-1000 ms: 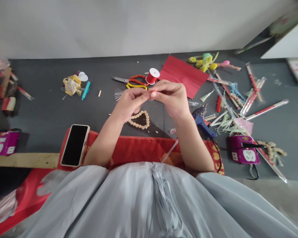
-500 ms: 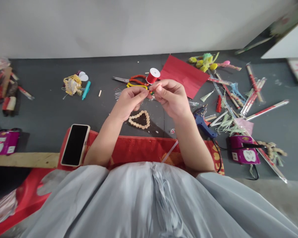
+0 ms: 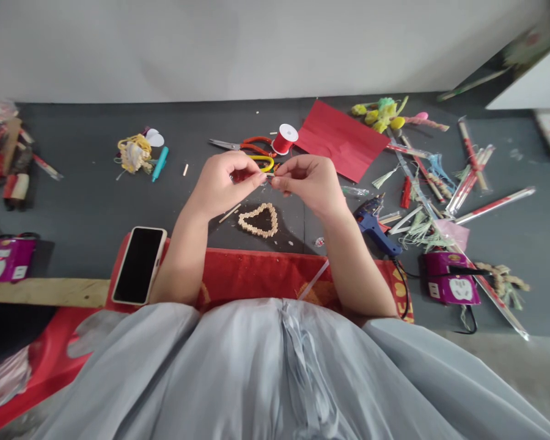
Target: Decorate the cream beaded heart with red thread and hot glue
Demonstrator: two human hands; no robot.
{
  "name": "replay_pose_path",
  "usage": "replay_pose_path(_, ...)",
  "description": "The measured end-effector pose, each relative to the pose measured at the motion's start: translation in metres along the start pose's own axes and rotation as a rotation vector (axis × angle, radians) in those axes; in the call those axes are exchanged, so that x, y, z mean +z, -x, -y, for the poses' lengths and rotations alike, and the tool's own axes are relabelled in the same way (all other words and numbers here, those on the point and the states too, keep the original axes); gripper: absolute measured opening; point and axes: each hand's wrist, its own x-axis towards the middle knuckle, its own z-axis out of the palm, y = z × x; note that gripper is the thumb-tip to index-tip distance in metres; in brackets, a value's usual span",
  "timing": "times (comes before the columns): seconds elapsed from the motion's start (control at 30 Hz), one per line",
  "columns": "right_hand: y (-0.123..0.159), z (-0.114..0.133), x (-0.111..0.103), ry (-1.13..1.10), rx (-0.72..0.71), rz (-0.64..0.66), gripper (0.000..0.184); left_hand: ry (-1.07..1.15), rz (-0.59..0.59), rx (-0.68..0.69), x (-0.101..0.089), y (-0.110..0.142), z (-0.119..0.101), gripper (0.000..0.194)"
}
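Single head-worn view, facing forward and down; hands (image 3: 314, 183) near, table (image 3: 82, 183) beyond.

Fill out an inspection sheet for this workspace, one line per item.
Surface: dark grey table, with pale specks near the heart-shaped outline.
Work things: heart-shaped outline lying between the forearms; small pale piece, too small to identify; scissors and red spool beyond.
Clutter: red paper, blue glue gun, wrapped sticks, phone.
Hands: left hand and right hand meet at the small pale piece, fingertips pinched.
Cables: black cord leads from the glue gun.
Surroundings: pale wall behind; red cloth along the near edge.
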Motion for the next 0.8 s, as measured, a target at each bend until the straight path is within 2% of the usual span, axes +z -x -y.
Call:
replay_pose_path(0.23,0.005,0.000,0.006,0.096,0.017,0.112,0.016,0.028,0.050,0.007,-0.002,0.003,-0.008,0.012)
replay_pose_path(0.33,0.006,0.001,0.009,0.027,0.040,0.184,0.022,0.039,0.042,0.013,0.003,0.003,-0.007,0.016)
replay_pose_path(0.5,0.004,0.002,0.009,-0.232,0.126,0.200,0.039,0.099,-0.194,-0.001,0.009,-0.001,0.008,0.034)
replay_pose_path(0.6,0.002,0.002,0.006,-0.341,0.179,0.166,0.043,0.075,-0.297,-0.037,0.008,-0.002,0.014,0.034)
replay_pose_path(0.8,0.001,0.003,0.003,-0.438,0.232,0.139,0.036,0.023,-0.128,0.020,0.004,0.001,0.001,0.019)
